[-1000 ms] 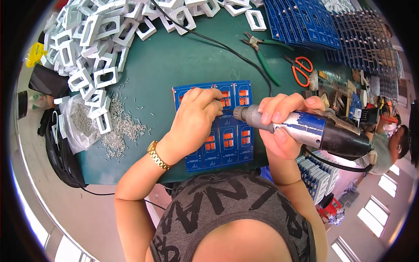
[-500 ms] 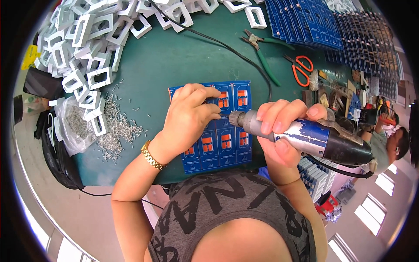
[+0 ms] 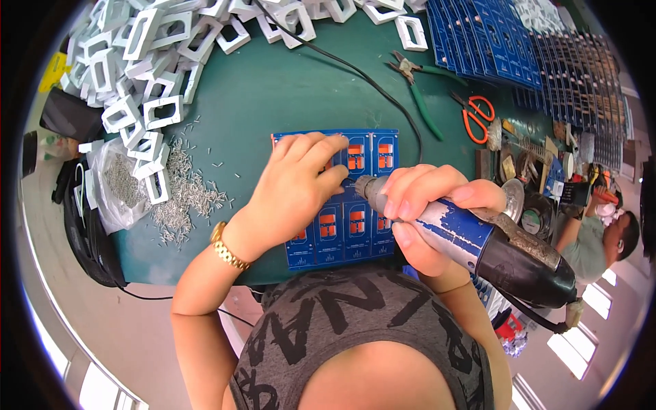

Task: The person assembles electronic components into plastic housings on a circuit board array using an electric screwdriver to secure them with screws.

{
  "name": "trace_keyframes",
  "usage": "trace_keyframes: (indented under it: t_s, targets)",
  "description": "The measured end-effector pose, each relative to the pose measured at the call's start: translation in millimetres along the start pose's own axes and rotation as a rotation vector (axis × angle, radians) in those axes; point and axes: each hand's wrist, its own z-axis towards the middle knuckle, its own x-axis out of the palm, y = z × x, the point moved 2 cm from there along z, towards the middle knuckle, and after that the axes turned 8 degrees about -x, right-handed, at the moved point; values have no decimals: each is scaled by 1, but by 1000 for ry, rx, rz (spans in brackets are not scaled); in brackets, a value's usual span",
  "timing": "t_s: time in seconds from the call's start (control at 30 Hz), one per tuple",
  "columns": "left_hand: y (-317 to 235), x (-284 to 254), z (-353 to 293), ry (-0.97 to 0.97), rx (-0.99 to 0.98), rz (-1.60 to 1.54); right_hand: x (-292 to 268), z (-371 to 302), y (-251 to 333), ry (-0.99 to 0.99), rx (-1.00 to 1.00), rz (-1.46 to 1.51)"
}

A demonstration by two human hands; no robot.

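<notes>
A blue circuit board panel with orange parts showing in its windows lies in front of me. My left hand, a gold watch at its wrist, rests palm down on the panel's left part. Its fingers are bent, and the thumb and forefinger tips are apart with board between them. In my right hand is an electric screwdriver with a silver, blue and black body. Its nose points left, close by the left thumb, over the panel's middle. Whether the bit touches a screw is hidden.
White rectangular frames are heaped at the back left beside loose screws and a screw bag. Cutters, orange-handled scissors and stacked blue boards lie back right. A black cable crosses the table. Another person sits at right.
The screwdriver has tilted, its black rear end swinging down toward me while the nose stays near my left thumb. My left hand keeps its place on the panel. The whole view has shifted slightly.
</notes>
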Motion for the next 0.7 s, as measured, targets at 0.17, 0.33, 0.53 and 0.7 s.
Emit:
trace_keyframes:
  t_s: [0.17, 0.33, 0.53, 0.7]
  targets:
    - [28, -44, -45, -107, -353, 127, 4, 7, 2, 32, 40, 8]
    - [48, -51, -74, -62, -475, 191, 6, 17, -5, 71, 56, 58]
    - [54, -46, -77, -133, -336, 236, 16, 20, -13, 147, 9, 76]
    - [47, -39, -79, -181, -353, 296, 10, 11, -17, 84, -43, 95]
